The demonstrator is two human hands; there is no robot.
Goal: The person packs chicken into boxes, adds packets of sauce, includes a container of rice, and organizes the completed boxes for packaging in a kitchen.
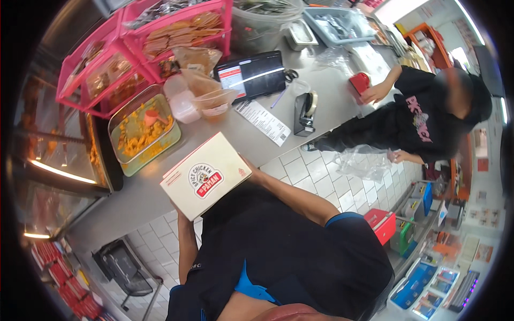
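A cream cardboard food box (182, 182) is held between my two hands, in front of my dark shirt and above the counter's front edge. Its upper face bears a printed logo and writing, and a red strip shows along its far edge. My left hand (175, 206) supports the lower left side, with most of the fingers hidden behind the box. At the right side is my right hand (249, 170), largely covered by the box's corner. Just past the box, a printed paper receipt (263, 122) lies on the steel counter (225, 129).
A wire-rimmed tray (132, 166) holds yellow-orange food and a pink scoop (151, 117). Behind stand pink racks (138, 52), a tablet (257, 76) and a tape dispenser (304, 116). At right, a co-worker (425, 108) touches a red box (358, 83) and holds a clear plastic bag (365, 162).
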